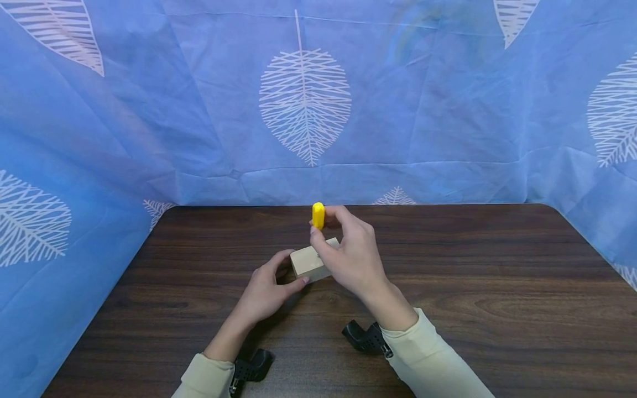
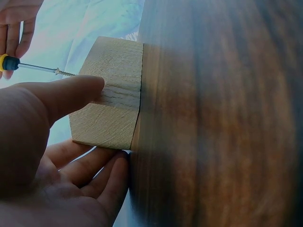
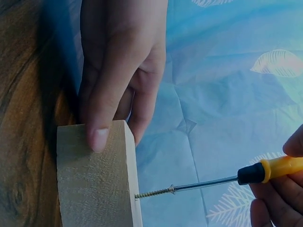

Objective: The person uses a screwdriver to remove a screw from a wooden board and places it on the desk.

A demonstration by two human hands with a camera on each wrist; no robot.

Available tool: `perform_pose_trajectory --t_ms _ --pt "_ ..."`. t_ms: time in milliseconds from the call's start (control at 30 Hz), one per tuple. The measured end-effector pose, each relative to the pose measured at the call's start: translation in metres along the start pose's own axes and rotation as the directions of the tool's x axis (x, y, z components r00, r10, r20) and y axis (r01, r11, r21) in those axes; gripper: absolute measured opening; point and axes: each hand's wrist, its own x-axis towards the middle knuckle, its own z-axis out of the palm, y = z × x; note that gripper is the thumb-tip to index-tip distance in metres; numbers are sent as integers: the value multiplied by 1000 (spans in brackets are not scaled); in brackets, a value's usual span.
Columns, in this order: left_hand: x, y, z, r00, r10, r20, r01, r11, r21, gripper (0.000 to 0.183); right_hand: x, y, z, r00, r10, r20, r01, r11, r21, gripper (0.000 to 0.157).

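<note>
A pale wooden block (image 1: 309,263) lies on the brown table, and my left hand (image 1: 266,290) grips its left end between thumb and fingers. In the right wrist view a screw (image 3: 154,193) stands upright in the block's top face, with much of its thread showing. My right hand (image 1: 350,251) holds a screwdriver by its yellow handle (image 1: 318,215) above the block. The screwdriver's metal shaft (image 3: 206,183) meets the screw's head in line with it. From the left wrist, the block (image 2: 113,71) shows under my thumb, beside the same screw (image 2: 64,73).
The dark wood-grain table (image 1: 473,265) stretches out on both sides. Behind it and at the sides hangs a blue cloth (image 1: 209,99) with white leaf prints. Black wrist-worn devices (image 1: 254,366) sit below each wrist, near the light sleeves (image 1: 435,354).
</note>
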Motion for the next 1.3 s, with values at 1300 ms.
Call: perform_pose_trajectory --t_ms 1300 --pt "-2 1 -1 1000 -6 3 6 1000 7 61 -2 3 2 997 -75 4 75 997 -33 19"
